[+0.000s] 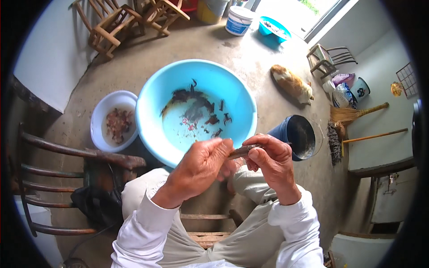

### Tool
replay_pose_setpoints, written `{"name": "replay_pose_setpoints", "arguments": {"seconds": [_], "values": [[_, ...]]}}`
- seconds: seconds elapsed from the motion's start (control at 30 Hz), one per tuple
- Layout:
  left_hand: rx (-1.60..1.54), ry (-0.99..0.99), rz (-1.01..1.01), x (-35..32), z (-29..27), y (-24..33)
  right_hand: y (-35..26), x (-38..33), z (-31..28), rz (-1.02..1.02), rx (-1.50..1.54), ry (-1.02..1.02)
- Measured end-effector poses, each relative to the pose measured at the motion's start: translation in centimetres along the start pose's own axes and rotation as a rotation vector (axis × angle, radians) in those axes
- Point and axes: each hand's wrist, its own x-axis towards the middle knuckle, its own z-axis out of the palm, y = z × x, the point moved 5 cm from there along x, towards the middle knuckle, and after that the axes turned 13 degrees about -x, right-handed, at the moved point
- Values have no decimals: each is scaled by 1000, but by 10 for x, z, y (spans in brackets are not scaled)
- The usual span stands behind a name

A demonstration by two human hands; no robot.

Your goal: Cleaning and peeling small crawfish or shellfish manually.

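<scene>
At the far left, two wooden stools point(111, 27) lie tipped over by the wall. Nearer, at the left edge, one dark wooden chair point(67, 154) stands with a black bag point(96, 203) on its seat. To the right of it there is one white bowl point(100, 118) on the floor, with a heap of pinkish-brown pieces point(118, 124) inside.

Just beside the white bowl stands one big light blue basin point(152, 89). In its shallow water I count about six small dark crayfish point(212, 119) apart from each other, and one dark clump which I cannot count.

Near the basin's front rim the person's two hands meet. The left hand point(201, 167) is curled, its fingers together and pinching the left end of one small dark crayfish piece point(243, 150). The right hand point(273, 163) is closed on the other end of the same piece, thumb on top. So the piece is held between both hands, above the knees and near the edge of the basin.

To the right of the hands one dark blue bucket point(279, 131) stands on the floor. Farther away one orange and white cat point(292, 84) lies on the concrete. At the far right there are one straw broom point(355, 114) and one long wooden handle point(375, 135) against the wall. Far at the top, one white pail point(239, 20) and one small blue tub point(273, 27) stand near the door.
</scene>
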Motion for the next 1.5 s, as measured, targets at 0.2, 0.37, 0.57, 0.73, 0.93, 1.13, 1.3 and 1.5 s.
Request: {"name": "replay_pose_setpoints", "arguments": {"seconds": [0.2, 0.37, 0.57, 0.73, 0.93, 1.13, 1.3, 1.5], "values": [[-489, -231, -330, 24, 6, -6, 3, 25, -11, -149, -101, -82], [-657, -271, -450, 49, 1, -3, -1, 58, -23, -245, -240, -94], [-678, -223, -414, 73, -13, -12, 12, 87, -25, -231, -159, -163], [-698, -59, -131, 87, -26, -17, 24, 99, -12, -32, 150, -37], [-392, 184, 172, 87, -34, -22, 45, 97, 7, 249, 146, -51], [158, 272, 460, 75, -37, -13, 39, 102, 23, 202, 364, -32], [539, 289, 753, 66, -31, 4, 45, 100, 33, 282, 605, -132], [675, 241, 864, 64, -32, 3, 47, 99, 38, 265, 620, -137]]}}
